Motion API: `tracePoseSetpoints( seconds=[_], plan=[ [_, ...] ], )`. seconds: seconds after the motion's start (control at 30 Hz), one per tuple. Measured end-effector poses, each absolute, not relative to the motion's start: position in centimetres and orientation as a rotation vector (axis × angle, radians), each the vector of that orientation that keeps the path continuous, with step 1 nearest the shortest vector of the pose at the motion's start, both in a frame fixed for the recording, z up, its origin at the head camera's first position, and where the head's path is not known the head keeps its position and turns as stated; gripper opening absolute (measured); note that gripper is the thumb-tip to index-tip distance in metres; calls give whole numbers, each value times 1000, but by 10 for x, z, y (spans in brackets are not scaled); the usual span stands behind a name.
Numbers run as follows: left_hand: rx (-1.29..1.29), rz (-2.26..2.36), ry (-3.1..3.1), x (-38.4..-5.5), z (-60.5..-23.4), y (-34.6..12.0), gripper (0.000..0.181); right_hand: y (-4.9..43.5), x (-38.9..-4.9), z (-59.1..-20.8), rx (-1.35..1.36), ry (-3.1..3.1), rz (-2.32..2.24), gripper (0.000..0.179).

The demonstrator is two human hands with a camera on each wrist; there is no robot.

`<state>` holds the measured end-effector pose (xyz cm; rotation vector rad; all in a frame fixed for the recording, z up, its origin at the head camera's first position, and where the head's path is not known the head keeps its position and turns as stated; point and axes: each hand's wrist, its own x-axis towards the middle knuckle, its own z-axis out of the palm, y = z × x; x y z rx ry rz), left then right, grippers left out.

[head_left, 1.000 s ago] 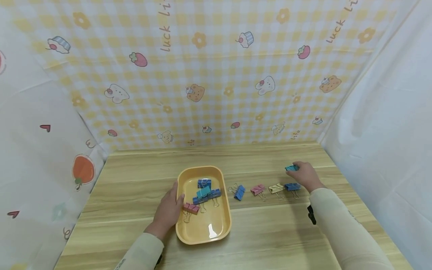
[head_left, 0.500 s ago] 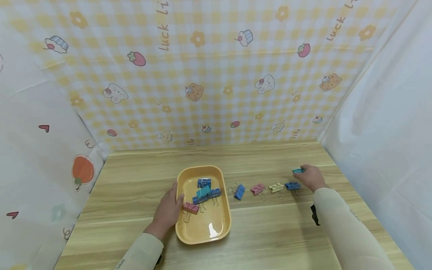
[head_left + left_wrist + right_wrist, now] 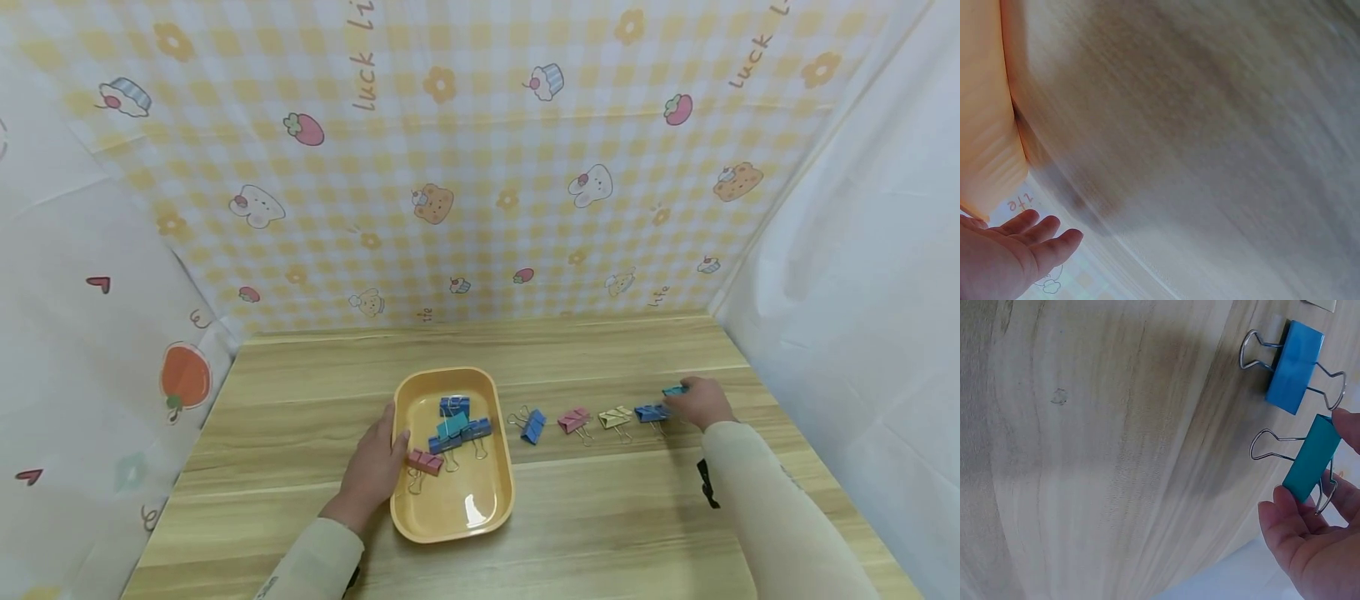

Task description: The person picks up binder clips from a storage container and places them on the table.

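Note:
My right hand (image 3: 701,402) pinches a teal binder clip (image 3: 1314,459) between thumb and fingertips, at the right end of a row of clips. Right beside it lies a blue binder clip (image 3: 1295,367) with its wire handles spread. The row continues leftward with a yellow clip (image 3: 615,417), a pink clip (image 3: 574,420) and another blue clip (image 3: 533,426). My left hand (image 3: 372,467) holds the left side of a yellow tray (image 3: 491,521), thumb over the rim. In the left wrist view, several of its fingers (image 3: 1054,250) extend beside the tray wall.
Inside the tray lie several binder clips: a pink one (image 3: 425,462), a teal one (image 3: 453,427) and blue ones (image 3: 454,407). The wood-grain table (image 3: 600,533) meets a checked cloth backdrop (image 3: 480,250) behind, with white cloth (image 3: 862,275) on the right side.
My right hand has moved right and slightly nearer with the teal binder clip, ending beside the last blue clip. My left hand and the tray have stayed in place.

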<state>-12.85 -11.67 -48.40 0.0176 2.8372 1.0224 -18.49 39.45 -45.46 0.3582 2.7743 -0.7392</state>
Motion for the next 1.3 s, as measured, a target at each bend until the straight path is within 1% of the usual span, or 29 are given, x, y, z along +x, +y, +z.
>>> tracePoseSetpoints(
  seconds=[0.37,0.73,1.03,1.3],
  plan=[
    [15,1000,2839,-128,-484,-116,65,401,-179,-453,389,2773,-680,74],
    [14,989,2850,-126,-481,-115,63,408,-180,-460,348,2819,-514,63],
    [31,989,2877,-123,-482,-117,63,409,-184,-464,310,2801,-486,63],
    [43,993,2887,-123,-481,-116,63,411,-182,-466,288,2792,-456,55]
  ],
)
